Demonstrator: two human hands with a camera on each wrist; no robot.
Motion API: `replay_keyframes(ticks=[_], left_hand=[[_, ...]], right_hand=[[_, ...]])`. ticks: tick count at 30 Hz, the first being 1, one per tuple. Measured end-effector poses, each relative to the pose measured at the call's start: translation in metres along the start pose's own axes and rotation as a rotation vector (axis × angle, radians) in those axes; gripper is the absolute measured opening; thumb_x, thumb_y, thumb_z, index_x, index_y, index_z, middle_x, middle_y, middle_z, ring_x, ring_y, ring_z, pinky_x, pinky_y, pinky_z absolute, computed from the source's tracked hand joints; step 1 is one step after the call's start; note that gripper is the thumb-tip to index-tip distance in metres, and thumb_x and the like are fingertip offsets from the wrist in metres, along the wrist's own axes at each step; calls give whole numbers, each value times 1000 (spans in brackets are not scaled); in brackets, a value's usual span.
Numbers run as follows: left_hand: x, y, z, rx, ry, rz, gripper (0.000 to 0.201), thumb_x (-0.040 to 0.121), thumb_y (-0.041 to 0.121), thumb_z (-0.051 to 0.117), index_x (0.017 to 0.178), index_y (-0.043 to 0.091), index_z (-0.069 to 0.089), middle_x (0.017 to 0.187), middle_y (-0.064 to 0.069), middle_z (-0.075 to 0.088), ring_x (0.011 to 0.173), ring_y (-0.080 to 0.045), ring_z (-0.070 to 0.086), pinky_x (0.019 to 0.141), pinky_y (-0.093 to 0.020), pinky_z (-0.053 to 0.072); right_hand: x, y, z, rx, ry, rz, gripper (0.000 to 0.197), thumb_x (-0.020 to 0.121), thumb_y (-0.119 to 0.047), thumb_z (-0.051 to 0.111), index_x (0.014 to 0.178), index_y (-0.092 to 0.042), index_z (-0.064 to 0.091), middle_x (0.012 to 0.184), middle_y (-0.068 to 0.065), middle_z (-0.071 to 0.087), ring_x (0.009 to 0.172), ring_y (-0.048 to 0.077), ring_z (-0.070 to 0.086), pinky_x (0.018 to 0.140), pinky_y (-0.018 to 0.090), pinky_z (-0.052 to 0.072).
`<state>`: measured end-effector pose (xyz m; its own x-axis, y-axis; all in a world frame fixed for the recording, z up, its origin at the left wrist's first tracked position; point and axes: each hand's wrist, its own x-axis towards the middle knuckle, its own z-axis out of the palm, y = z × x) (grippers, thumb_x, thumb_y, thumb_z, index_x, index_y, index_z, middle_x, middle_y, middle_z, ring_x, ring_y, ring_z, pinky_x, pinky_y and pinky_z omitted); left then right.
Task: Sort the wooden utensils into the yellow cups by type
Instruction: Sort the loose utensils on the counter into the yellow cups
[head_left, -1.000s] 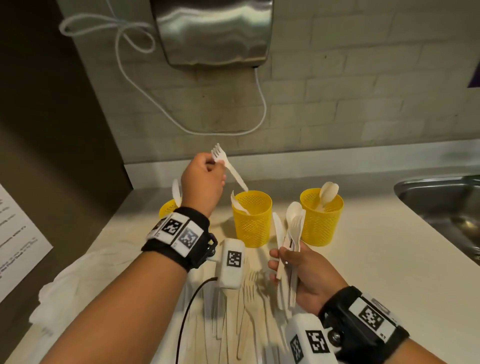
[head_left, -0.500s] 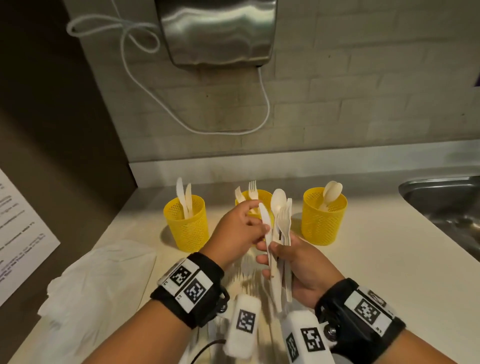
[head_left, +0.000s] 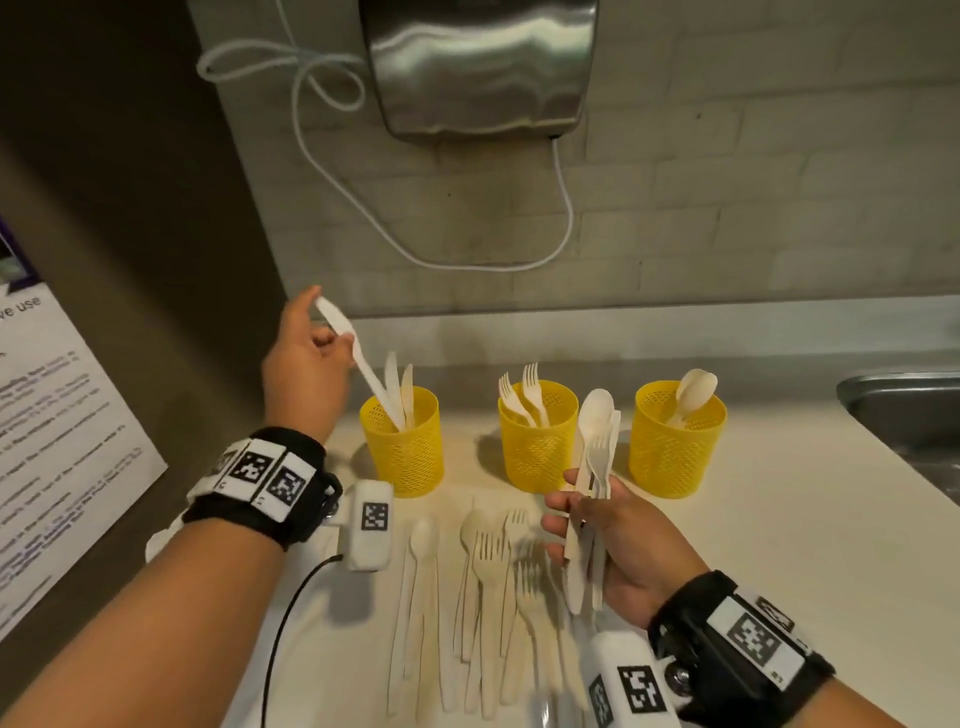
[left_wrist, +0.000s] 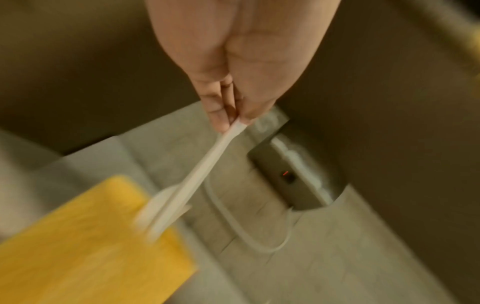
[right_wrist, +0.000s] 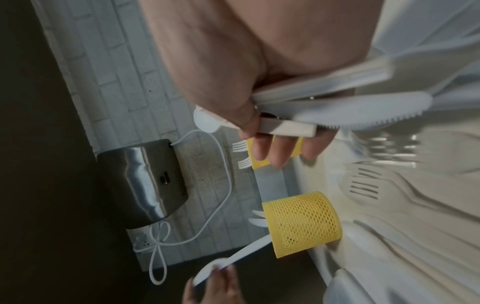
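A thin, pale knife (head_left: 347, 338) is pinched at its blade end by the left hand (head_left: 304, 371), handle tip already lowered into the left yellow cup (head_left: 402, 449), where two knives stand. Such utensils are judged light, stiff and somewhat brittle, best held by the flat shank. Three cups are counted: the middle cup (head_left: 537, 441) holds two forks, the right cup (head_left: 675, 441) spoons. A mixed bundle (head_left: 592, 499) is clasped in the curled right hand (head_left: 618, 551); more utensils lie on the worktop (head_left: 779, 519).
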<state>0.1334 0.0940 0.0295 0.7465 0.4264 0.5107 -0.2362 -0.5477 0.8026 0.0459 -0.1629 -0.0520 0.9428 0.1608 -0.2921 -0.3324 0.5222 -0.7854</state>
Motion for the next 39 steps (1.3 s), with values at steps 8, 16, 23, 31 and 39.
replay_keyframes(ticks=[8,16,23,31,39], left_hand=[[-22,-37,30,229,-245,-98,54,90,13,55,141,20,38,138,-12,47,121,-29,51,100,-37,40],[-77,32,53,-108,-784,-203,49,84,25,66,129,20,47,100,3,67,86,-10,62,66,-23,45],[-114,34,83,-455,-963,-427,10,87,11,61,97,14,61,78,-6,64,62,-13,54,61,-27,39],[-84,64,99,-387,-591,-200,18,86,12,63,100,17,54,85,-9,63,71,-17,56,68,-35,50],[-84,117,183,-182,-582,235,56,87,10,58,136,25,36,115,-14,61,99,-31,61,81,-32,49]], right_hand=[[-6,-1,2,-24,-46,24,21,94,2,37,105,-10,50,68,11,52,56,21,46,56,32,35],[0,4,6,-132,-83,10,26,94,2,37,110,-10,52,64,8,52,51,18,43,51,30,33],[0,4,9,-147,-172,44,25,95,1,38,112,-8,54,68,8,57,52,18,51,49,31,40],[2,6,-14,-11,26,36,13,98,-6,39,100,-7,52,75,13,60,57,21,55,53,32,39],[-6,0,-45,136,313,-54,19,97,-6,32,96,-12,50,53,3,47,44,14,41,44,25,34]])
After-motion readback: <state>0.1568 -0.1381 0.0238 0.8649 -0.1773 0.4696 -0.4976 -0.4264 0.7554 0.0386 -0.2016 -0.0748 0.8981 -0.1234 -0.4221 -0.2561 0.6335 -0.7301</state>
